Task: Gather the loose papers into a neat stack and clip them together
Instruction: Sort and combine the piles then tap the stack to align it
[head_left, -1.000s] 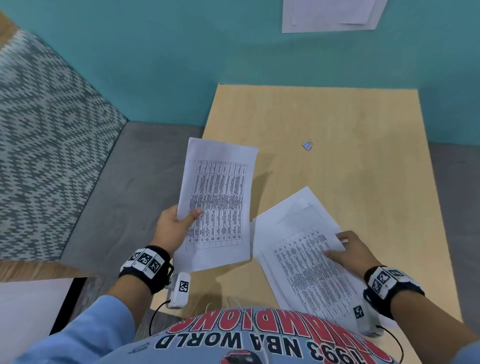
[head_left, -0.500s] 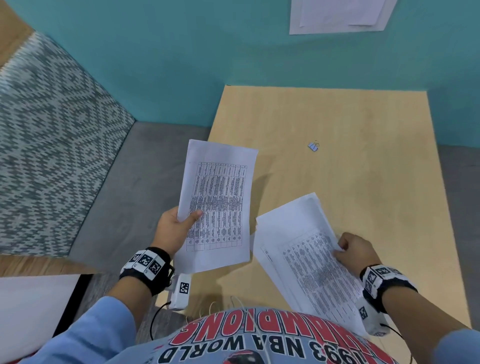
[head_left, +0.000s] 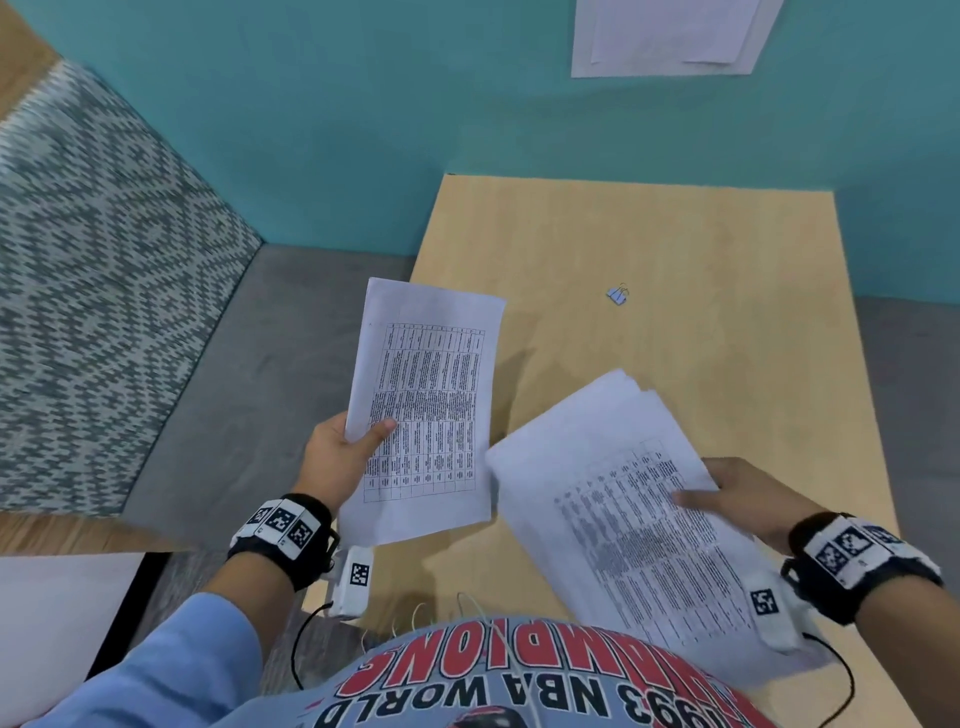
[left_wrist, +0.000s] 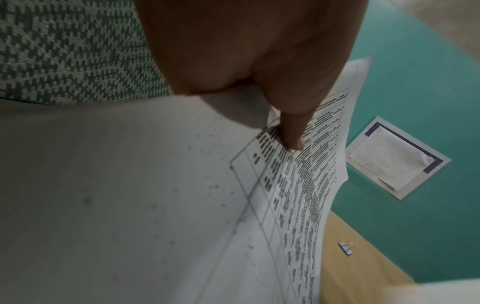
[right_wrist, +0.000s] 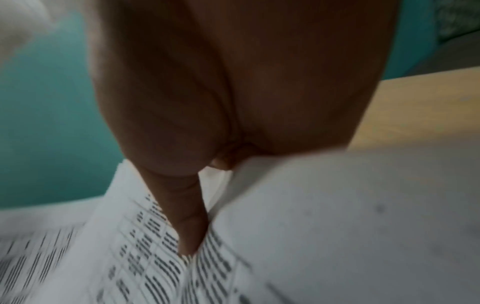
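My left hand (head_left: 343, 457) holds a printed sheet (head_left: 426, 410) upright over the table's left edge, thumb on top of its lower left side; the left wrist view shows that thumb (left_wrist: 293, 131) pressed on the sheet (left_wrist: 298, 185). My right hand (head_left: 737, 499) grips a loose sheaf of printed papers (head_left: 623, 499), lifted and tilted above the table near my body, thumb across the print (right_wrist: 189, 232). A small blue binder clip (head_left: 617, 294) lies alone on the wooden table (head_left: 701, 270), beyond both hands, also seen as the clip (left_wrist: 345, 248).
A teal wall (head_left: 363, 130) backs the table, with a paper notice (head_left: 665, 36) pinned on it. A patterned grey-white panel (head_left: 93, 291) and grey floor (head_left: 249, 374) lie to the left. The table's far half holds only the clip.
My right hand has taken hold of the sheaf that lay on the table and lifted it, tilting it. The left hand's sheet has stayed about where it was.
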